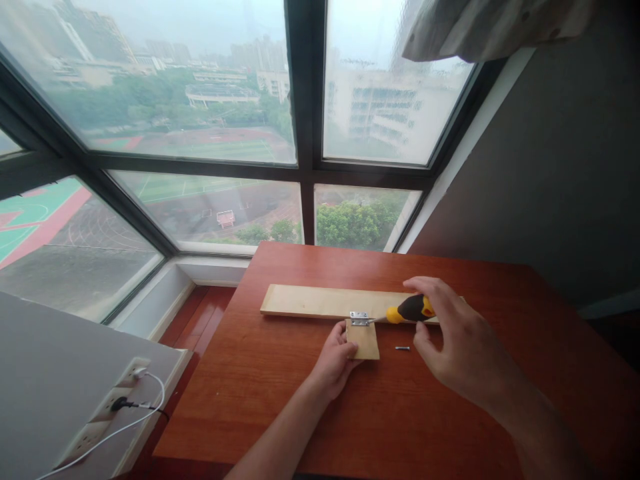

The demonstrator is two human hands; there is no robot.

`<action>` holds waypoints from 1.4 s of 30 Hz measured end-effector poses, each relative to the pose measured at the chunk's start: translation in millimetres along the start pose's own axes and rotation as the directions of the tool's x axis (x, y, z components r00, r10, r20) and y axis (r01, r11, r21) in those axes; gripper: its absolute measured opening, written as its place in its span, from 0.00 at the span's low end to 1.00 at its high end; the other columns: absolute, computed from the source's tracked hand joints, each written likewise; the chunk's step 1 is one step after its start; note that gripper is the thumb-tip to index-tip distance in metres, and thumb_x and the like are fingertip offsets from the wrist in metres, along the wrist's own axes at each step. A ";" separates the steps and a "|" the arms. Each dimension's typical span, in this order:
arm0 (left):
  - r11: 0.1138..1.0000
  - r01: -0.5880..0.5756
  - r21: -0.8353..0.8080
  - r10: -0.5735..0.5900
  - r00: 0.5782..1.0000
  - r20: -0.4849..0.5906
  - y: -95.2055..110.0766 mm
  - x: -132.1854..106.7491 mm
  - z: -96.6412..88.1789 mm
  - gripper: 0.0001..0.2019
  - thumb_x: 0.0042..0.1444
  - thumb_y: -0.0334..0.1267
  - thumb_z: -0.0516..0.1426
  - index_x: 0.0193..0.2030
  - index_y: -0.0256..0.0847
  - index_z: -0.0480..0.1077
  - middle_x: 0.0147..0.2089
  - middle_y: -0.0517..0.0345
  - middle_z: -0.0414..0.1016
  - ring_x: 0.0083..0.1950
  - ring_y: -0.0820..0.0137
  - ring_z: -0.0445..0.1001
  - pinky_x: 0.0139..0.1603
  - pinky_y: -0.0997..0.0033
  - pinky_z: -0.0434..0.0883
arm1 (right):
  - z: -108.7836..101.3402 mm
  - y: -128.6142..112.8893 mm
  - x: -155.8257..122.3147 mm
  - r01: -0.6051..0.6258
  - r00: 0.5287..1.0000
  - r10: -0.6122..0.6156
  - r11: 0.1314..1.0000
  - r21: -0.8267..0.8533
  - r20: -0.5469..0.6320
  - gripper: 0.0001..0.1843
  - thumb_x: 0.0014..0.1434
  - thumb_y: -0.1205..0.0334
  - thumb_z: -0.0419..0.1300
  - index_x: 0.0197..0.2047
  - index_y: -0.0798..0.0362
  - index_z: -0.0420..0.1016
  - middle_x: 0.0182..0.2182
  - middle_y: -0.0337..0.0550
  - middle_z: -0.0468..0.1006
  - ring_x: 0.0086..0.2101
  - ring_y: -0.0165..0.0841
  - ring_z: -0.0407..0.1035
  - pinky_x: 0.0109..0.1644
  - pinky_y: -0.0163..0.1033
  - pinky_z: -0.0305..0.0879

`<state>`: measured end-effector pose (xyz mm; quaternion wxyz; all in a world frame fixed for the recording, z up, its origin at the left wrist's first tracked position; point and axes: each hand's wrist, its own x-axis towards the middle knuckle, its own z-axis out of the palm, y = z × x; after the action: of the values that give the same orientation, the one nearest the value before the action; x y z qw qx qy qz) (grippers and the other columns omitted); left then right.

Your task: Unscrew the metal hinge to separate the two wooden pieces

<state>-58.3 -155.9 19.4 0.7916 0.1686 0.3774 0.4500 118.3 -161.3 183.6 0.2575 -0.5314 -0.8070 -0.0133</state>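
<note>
A long pale wooden board lies across the reddish table. A small wooden block sits against its near edge, joined by a silver hinge. My left hand presses on the block's left side, fingers curled against it. My right hand is closed round a yellow and black screwdriver, whose tip points left at the hinge. A small dark screw lies loose on the table just right of the block.
Large windows stand behind the table. A grey wall rises to the right. At lower left a white ledge carries a power strip with plugged cables. Folded cloth hangs at the top right.
</note>
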 end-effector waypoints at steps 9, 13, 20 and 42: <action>1.000 -0.002 0.014 0.002 1.000 -0.003 -0.6 0.4 -1.0 0.25 0.40 0.25 0.61 0.48 0.41 0.65 0.43 0.53 0.74 0.41 0.67 0.74 0.40 0.69 0.73 | 4.2 2.6 2.9 -0.126 0.992 0.123 0.971 -0.202 -0.027 0.16 0.64 0.55 0.52 0.53 0.49 0.67 0.44 0.44 0.78 0.34 0.37 0.76 0.30 0.39 0.68; 1.000 -0.001 0.007 0.001 1.000 -0.001 0.1 -0.8 0.5 0.25 0.40 0.24 0.61 0.48 0.41 0.65 0.43 0.52 0.75 0.42 0.67 0.74 0.40 0.68 0.74 | -1.7 -0.2 1.9 -0.041 0.999 0.042 0.998 -0.048 0.017 0.22 0.59 0.64 0.53 0.58 0.50 0.62 0.53 0.48 0.72 0.50 0.40 0.71 0.49 0.42 0.69; 1.000 -0.004 0.011 0.003 1.000 0.008 0.3 -0.8 -0.2 0.25 0.42 0.24 0.61 0.49 0.41 0.65 0.43 0.52 0.75 0.41 0.67 0.74 0.39 0.70 0.74 | 3.8 2.3 1.8 -0.097 0.995 0.099 0.988 -0.117 0.006 0.20 0.63 0.54 0.54 0.56 0.50 0.63 0.47 0.46 0.77 0.40 0.40 0.75 0.38 0.42 0.71; 1.000 0.002 0.008 -0.002 1.000 0.003 -1.9 1.6 -2.8 0.26 0.41 0.25 0.61 0.49 0.41 0.65 0.43 0.52 0.74 0.41 0.66 0.74 0.40 0.68 0.74 | -0.1 2.3 2.6 -0.079 0.997 0.079 0.995 0.058 0.010 0.20 0.57 0.66 0.55 0.53 0.49 0.64 0.48 0.44 0.75 0.47 0.37 0.71 0.51 0.40 0.67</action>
<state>-58.9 -155.8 15.6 0.7918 0.1719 0.3783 0.4476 119.5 -158.1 184.2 0.2701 -0.5551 -0.7864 0.0224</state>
